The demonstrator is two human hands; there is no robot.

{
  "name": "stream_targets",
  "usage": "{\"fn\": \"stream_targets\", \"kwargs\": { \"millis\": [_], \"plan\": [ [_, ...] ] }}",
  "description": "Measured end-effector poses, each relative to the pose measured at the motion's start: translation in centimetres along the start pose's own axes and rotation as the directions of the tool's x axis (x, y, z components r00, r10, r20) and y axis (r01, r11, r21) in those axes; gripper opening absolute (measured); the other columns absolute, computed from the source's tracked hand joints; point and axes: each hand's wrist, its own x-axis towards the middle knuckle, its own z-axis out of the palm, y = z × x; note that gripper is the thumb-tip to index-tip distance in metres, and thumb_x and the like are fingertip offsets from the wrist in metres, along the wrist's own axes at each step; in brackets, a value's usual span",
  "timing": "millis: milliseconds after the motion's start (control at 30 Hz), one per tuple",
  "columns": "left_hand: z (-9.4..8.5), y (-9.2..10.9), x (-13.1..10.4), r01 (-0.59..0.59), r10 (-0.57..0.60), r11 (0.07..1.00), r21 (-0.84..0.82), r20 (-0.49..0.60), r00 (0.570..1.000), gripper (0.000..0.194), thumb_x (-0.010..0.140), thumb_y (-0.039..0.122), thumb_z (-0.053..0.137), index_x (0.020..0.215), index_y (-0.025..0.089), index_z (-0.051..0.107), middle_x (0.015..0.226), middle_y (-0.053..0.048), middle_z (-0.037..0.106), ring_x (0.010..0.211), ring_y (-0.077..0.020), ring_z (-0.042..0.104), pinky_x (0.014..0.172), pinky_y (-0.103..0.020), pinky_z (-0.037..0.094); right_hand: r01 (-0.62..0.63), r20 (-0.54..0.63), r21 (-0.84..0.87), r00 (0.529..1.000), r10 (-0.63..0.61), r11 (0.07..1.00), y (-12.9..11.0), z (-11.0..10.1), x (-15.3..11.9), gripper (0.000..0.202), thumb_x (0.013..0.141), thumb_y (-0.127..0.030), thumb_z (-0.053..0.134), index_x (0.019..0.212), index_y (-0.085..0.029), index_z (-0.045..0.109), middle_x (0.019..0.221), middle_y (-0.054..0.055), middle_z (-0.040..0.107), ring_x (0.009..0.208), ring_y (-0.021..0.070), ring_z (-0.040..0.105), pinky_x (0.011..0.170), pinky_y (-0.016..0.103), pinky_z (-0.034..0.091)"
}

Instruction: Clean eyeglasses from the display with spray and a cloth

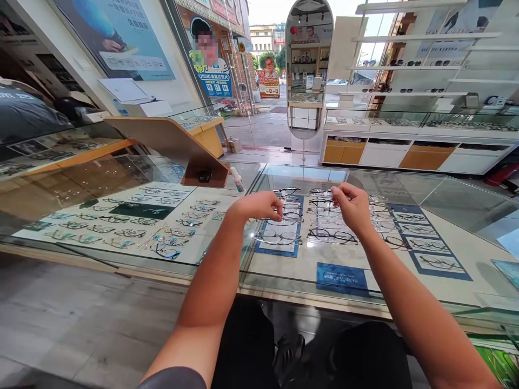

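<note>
My left hand (261,206) is over the glass display counter (263,292), its fingers curled and bent down. Below and beside its fingertips are eyeglass frames (279,236) on a blue-edged card. To the right, my right hand (353,208) is closed, with thumb and forefinger pinched beside a column of dark-rimmed eyeglasses (332,235). Whatever either hand may hold is too small to make out against the frames behind. More eyeglasses (432,246) lie on blue-and-white cards at the right.
Several rows of eyeglasses (130,233) fill the left case. A brown tilted stand (174,141) and a small spray bottle (237,180) stand on the counter. A blue card (343,279) lies near the front edge. Beyond are an oval mirror (308,65) and shelves (413,67) with sunglasses.
</note>
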Motion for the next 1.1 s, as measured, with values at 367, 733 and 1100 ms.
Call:
{"fn": "stream_targets", "kwargs": {
  "millis": [367,733,1100],
  "plan": [
    [0.0,0.4,-0.2,0.014,-0.018,0.998,0.067,0.072,0.997,0.016,0.077,0.038,0.078,0.084,0.025,0.084,0.082,-0.002,0.074,0.071,-0.0186,0.059,0.063,-0.033,0.033,-0.030,0.015,-0.006,0.999,0.030,1.000,-0.4,0.1,-0.1,0.038,0.094,-0.044,0.064,0.063,-0.022,0.059,0.065,0.000,0.060,0.063,0.0181,0.058,0.064,0.033,0.045],
    [1.0,-0.3,1.2,0.046,-0.059,0.994,0.104,0.123,0.991,0.015,0.077,0.039,0.081,0.084,0.026,0.085,0.093,-0.001,0.079,0.081,-0.0187,0.065,0.066,-0.031,0.036,-0.047,0.026,0.006,0.999,0.047,0.999,-0.8,0.1,-0.1,0.038,0.094,-0.044,0.064,0.063,-0.023,0.060,0.065,0.001,0.062,0.064,0.0192,0.063,0.065,0.033,0.048],
    [0.8,-1.0,1.5,0.070,-0.068,0.997,0.029,-0.065,0.996,0.022,0.074,0.038,0.079,0.091,0.026,0.086,0.099,-0.006,0.079,0.082,-0.0226,0.068,0.066,-0.031,0.039,-0.045,0.053,0.001,0.998,0.044,0.999,-0.8,0.1,-0.1,0.037,0.094,-0.044,0.063,0.064,-0.023,0.063,0.064,0.001,0.061,0.063,0.0183,0.055,0.062,0.032,0.044]
  ]
}}
